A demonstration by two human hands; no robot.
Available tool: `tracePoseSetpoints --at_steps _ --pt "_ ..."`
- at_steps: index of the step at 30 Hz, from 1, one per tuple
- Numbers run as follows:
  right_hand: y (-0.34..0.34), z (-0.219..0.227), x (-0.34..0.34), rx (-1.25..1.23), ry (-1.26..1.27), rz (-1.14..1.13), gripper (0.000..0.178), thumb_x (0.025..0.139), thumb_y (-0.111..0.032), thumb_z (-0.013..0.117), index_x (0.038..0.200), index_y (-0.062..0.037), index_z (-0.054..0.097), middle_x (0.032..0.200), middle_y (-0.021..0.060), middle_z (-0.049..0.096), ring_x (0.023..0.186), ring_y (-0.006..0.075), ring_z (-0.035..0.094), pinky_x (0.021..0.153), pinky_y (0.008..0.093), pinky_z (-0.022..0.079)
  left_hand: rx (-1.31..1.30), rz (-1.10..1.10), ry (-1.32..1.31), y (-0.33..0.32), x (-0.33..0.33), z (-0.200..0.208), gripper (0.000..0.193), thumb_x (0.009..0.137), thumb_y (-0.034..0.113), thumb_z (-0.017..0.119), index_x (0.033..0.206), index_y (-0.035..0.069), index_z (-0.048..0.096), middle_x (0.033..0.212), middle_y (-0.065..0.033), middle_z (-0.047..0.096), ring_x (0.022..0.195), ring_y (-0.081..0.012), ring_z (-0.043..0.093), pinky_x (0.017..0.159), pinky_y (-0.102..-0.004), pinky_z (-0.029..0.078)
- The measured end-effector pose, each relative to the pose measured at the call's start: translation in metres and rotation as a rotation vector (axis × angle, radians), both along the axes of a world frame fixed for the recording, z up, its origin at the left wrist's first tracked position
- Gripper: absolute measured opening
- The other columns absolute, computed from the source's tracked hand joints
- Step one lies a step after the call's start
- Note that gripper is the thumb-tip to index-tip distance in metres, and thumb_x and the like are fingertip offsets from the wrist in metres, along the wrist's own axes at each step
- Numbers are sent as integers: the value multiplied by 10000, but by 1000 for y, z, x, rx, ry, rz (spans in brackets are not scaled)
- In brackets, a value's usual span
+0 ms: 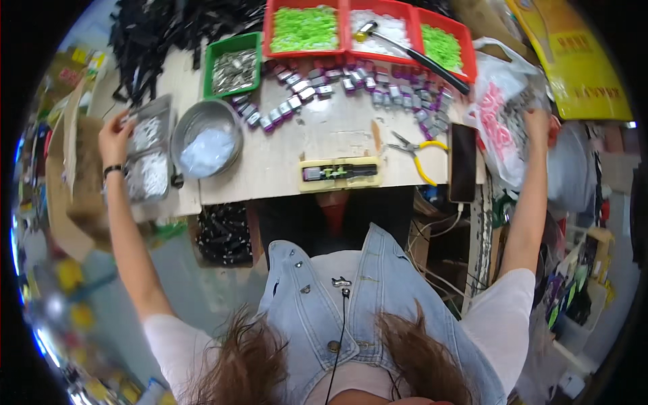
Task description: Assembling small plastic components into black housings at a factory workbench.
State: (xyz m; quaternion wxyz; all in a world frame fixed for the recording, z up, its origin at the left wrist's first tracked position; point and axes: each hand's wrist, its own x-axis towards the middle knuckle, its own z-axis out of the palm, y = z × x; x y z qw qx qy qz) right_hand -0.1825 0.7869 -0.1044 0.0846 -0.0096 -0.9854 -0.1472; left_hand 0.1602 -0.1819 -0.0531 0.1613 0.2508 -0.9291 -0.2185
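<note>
My left hand (115,140) is at the left edge of a grey two-compartment tray (162,108) of small white parts. Its fingers are curled together in a pinch; what they hold, if anything, is too small to name. Far to the right, my right hand (538,128) reaches into a white plastic bag (507,165) with pink parts (491,108) and grey parts; its fingertips are hidden among them. In front of me at the table's edge, a cream fixture (372,181) cradles a long black piece (362,169) with green bits and a purple-and-silver end.
Pliers (424,162) with yellow handles lie beside a dark phone (462,162) on a cable. A metal bowl (237,148) stands near the tray. Behind are a green bin (210,64), red bins (345,48), a hammer (432,62) and several purple-and-silver pieces (295,102).
</note>
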Motion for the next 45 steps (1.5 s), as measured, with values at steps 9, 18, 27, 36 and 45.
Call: tracePoseSetpoints --at_steps 9,18,27,36,45 --pt "162 -39 -109 -194 -81 241 277 877 -200 566 1066 -15 650 1037 141 659 927 250 633 828 356 491 755 -155 105 185 20 44 272 886 167 638 1124 43 686 908 -27 691 802 -85 617 733 -228 507" --pt "-78 84 122 -1010 -10 297 280 917 -139 637 1145 21 614 1064 84 644 982 163 609 853 271 488 115 -376 -72 251 31 17 99 795 141 705 861 67 709 847 -63 705 757 -221 652 690 -304 503" --pt "-374 80 264 -1827 -571 422 157 882 1 607 1029 46 635 979 96 662 818 162 662 747 277 545 412 -388 102 268 24 35 135 820 130 701 923 53 742 857 -66 721 759 -168 646 697 -280 506" --pt "-408 87 306 -1876 -733 459 163 848 39 630 1007 62 660 931 90 682 788 118 660 753 234 538 1207 -339 230 344 57 40 151 860 69 688 983 -11 722 879 -64 711 769 -76 635 698 -204 509" --pt "-375 85 308 -1345 -326 972 175 784 92 680 955 50 687 920 104 697 798 128 657 727 237 524 1606 -433 -38 371 43 22 216 890 110 665 1074 -2 690 934 -58 704 779 -76 642 668 -203 523"
